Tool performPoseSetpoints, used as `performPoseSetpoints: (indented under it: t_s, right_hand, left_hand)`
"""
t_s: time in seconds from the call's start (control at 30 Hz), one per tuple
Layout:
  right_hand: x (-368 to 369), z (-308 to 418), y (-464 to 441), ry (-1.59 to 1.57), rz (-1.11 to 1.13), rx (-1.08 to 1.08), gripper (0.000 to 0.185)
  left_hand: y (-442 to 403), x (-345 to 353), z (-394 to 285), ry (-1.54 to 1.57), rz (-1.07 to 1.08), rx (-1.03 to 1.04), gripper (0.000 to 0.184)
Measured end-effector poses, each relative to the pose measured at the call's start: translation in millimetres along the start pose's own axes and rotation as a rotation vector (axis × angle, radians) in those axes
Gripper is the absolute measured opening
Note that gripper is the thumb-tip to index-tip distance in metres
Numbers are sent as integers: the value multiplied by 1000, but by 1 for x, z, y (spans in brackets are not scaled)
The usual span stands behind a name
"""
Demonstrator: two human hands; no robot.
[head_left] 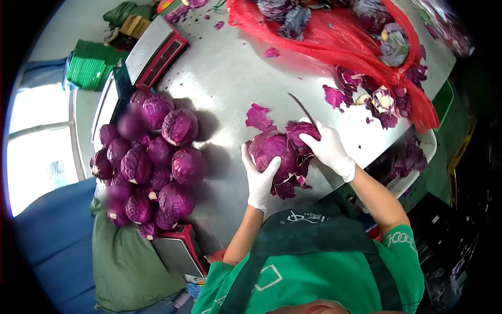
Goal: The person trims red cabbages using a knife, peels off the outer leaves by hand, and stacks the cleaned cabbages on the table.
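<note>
A red cabbage [269, 149] sits before me at the near side of the metal table. My left hand [260, 180], in a white glove, grips its left side with thumb and fingers spread around it. My right hand [330, 149], also gloved, is closed at the cabbage's right side, on a knife whose thin dark blade [299, 106] points up and away from me. Its fingers also touch loose outer leaves [299, 135] there; the knife's handle is hidden in the hand. A torn purple leaf [259, 116] lies just beyond the cabbage.
Many red cabbages [137, 165] are piled at the left. Scales [157, 52] stand behind and beside them. A red mesh bag [324, 39] with cabbages lies at the far right, near leaf scraps [384, 99]. A white basket [430, 149] of leaves stands below the right edge.
</note>
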State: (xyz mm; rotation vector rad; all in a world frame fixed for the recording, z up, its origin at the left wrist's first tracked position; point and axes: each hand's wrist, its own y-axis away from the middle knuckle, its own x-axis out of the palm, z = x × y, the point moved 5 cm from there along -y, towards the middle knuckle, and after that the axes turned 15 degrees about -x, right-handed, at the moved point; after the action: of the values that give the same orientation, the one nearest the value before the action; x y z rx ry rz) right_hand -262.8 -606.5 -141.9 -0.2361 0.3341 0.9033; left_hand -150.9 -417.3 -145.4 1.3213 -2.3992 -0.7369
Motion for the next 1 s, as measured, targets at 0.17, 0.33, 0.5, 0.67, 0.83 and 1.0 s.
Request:
performPoseSetpoints:
  t_s: [0.17, 0.33, 0.5, 0.67, 0.83, 1.0]
  right_hand:
    - [-43, -62, -23, 581, -121, -147, 39]
    - [-60, 35, -14, 374, -54, -338, 69]
    - [-52, 34, 5, 193, 80, -113, 54]
    - [-58, 0, 12, 575, -81, -339, 13]
    - [-112, -29, -11, 680, -293, -162, 31]
    - [-49, 1, -9, 148, 151, 24, 59]
  left_hand:
    - [0, 16, -17, -80, 106, 84, 96]
    - [-4, 59, -44, -663, 32, 569, 114]
    - [-7, 94, -51, -821, 158, 775, 114]
    - [-2, 99, -56, -930, 190, 806, 113]
    - [-2, 88, -53, -955, 236, 754, 114]
    - [-11, 80, -43, -826, 266, 616, 119]
